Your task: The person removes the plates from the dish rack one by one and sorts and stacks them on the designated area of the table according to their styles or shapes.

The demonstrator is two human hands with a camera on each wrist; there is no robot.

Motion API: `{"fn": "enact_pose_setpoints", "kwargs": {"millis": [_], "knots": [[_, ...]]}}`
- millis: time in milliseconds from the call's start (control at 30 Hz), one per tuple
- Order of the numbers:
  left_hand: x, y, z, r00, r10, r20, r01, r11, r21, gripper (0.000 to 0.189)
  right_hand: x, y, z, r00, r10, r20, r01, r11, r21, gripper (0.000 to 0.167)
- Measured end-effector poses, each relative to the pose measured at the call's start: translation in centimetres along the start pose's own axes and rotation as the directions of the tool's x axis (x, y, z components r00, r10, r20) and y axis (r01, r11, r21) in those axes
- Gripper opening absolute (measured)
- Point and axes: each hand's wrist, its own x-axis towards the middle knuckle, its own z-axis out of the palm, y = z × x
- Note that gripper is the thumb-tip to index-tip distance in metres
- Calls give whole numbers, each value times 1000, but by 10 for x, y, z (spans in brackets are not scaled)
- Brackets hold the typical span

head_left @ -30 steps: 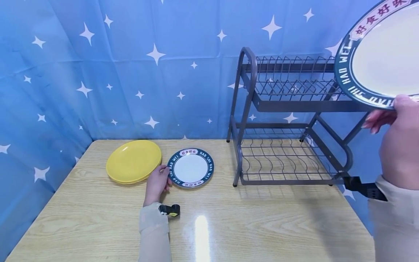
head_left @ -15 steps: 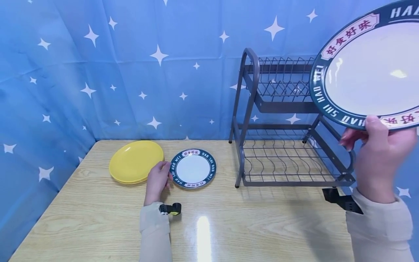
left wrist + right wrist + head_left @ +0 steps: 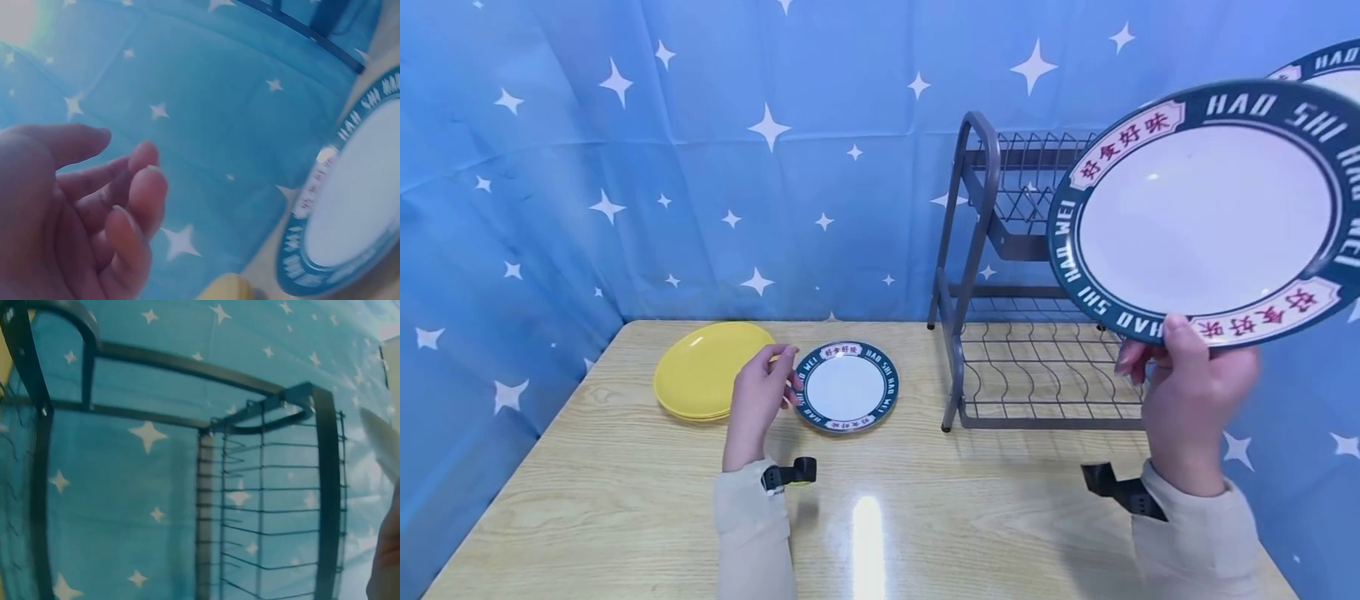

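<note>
My right hand [image 3: 1197,400] grips the lower rim of a white oval-looking plate [image 3: 1210,217] with a dark green lettered border, thumb on its face, in front of the rack. A sliver of the plate [image 3: 380,439] and part of the hand show in the right wrist view. My left hand [image 3: 762,392] hovers just left of a smaller green-rimmed plate [image 3: 846,388] lying on the table. Its fingers are loosely bent with nothing between them, as the left wrist view confirms. Yellow plates [image 3: 709,368] are stacked to its left.
A grey two-tier dish rack [image 3: 970,242] stands at the table's back right, its upper tier partly hidden by the held plate. Behind that plate, another green-rimmed plate [image 3: 1328,62] shows at the right edge; its support is hidden. A starry blue curtain [image 3: 820,167] hangs behind the table [image 3: 625,508].
My right hand has brought the large plate left and down, revealing another plate behind it. My left hand has lifted slightly off the small plate's edge.
</note>
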Motion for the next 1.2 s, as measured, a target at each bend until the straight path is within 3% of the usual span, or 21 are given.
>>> {"fn": "enact_pose_setpoints", "kwargs": {"millis": [333,667,933,1067,1200], "knots": [[-17,32,-11,993,110,-39,-111,993,-24,49,-34,16,-7,994,65,87,-76,989,130,40],[-25,45,-6,990,140,8,-139,990,-25,47,-47,28,-6,980,116,161,-133,987,95,27],[-29,50,-3,984,167,62,-169,985,24,47,-50,34,-8,953,155,260,-147,988,-49,29],[-33,56,-1,972,207,114,-213,976,46,46,-52,34,-11,941,171,293,-137,982,-131,30],[-36,63,3,945,268,189,-286,955,75,44,-52,33,-12,926,192,325,-150,977,-148,31]]}}
